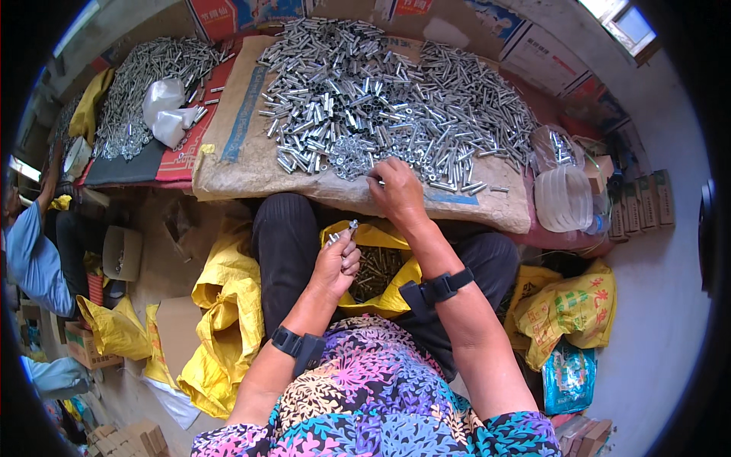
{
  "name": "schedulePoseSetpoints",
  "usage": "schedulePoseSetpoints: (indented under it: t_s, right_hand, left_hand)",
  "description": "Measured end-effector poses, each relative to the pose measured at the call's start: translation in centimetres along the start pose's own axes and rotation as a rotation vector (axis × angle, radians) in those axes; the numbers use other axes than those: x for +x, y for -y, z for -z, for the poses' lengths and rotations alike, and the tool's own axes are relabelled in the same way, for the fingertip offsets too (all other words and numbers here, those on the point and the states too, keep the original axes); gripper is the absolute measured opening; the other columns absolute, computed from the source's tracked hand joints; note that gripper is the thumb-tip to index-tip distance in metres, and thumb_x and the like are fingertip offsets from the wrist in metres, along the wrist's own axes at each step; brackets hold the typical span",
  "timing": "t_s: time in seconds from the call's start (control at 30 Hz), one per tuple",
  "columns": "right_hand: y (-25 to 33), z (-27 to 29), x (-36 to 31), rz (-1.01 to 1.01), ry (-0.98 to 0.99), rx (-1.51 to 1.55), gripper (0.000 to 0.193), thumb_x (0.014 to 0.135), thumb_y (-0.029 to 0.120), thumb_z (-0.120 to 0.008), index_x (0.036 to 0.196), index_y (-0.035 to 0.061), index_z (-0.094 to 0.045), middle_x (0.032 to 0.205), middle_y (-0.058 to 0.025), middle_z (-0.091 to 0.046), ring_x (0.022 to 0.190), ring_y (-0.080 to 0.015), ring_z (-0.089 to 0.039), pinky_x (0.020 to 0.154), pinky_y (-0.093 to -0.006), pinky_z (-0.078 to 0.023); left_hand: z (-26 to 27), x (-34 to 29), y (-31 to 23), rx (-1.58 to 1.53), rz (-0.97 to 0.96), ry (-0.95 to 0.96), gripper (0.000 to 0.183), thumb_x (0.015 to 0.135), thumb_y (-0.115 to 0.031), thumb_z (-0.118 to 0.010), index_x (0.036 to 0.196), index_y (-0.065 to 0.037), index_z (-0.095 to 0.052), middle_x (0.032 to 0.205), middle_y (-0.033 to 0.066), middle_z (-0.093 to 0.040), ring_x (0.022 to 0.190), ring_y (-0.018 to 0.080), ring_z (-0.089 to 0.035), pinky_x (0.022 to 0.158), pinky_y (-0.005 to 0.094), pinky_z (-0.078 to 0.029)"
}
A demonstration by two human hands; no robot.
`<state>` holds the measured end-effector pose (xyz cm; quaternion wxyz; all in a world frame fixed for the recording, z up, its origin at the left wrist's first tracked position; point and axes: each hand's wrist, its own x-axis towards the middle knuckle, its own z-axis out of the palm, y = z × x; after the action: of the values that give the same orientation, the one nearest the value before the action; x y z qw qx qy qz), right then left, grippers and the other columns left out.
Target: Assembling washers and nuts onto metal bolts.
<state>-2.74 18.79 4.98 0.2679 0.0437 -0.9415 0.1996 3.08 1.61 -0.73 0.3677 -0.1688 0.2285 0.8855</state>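
My left hand [337, 266] is closed around several short metal anchor bolts [352, 225], whose tips stick out above the fingers. It is held over an open yellow sack [400, 293] between my knees, which contains many brass-coloured pieces [377, 266]. My right hand [397, 190] is at the front edge of the table, beside a patch of loose washers [350, 158]. Its fingers are bent and drawn together; whatever they may hold is hidden. Beyond it spreads a wide heap of silver metal sleeves [396, 84] on a brown woven cloth [232, 126].
Left on the table are another metal heap [145, 84] and clear plastic bags [169, 122]. A clear plastic tub [562, 198] stands at the right end. Yellow sacks [225, 305] lie beside my legs. A co-worker's blue sleeve [38, 255] shows at the far left.
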Motion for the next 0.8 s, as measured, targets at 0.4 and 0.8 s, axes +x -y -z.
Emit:
schedulePoseSetpoints:
  t_s: [0.4, 0.8]
  right_hand:
    - [0.9, 0.0, -6.7, -0.391, 0.165, 0.843, 0.007, 0.079, 0.007, -0.065, 0.084, 0.0017, -0.063, 0.074, -0.0068, -0.061, 0.067, -0.0138, -0.058, 0.062, -0.0262, -0.047]
    - [1.3, 1.9, -7.1, -0.141, 0.221, 0.67, 0.011, 0.076, 0.005, -0.065, 0.086, 0.0019, -0.062, 0.078, -0.0124, -0.057, 0.072, -0.0271, -0.059, 0.065, -0.0328, -0.047]
  left_hand:
    - [-0.2, 0.0, 0.5, 0.011, -0.014, -0.027, 0.009, 0.093, -0.02, -0.053, 0.088, -0.013, -0.051, 0.06, -0.0061, -0.038, 0.044, 0.0043, -0.035, 0.035, 0.0181, -0.023]
    - [-0.3, -0.2, 0.9, 0.113, 0.08, -0.048, 0.006, 0.093, -0.019, -0.053, 0.092, -0.013, -0.052, 0.058, -0.0056, -0.036, 0.044, 0.0044, -0.035, 0.036, 0.018, -0.023]
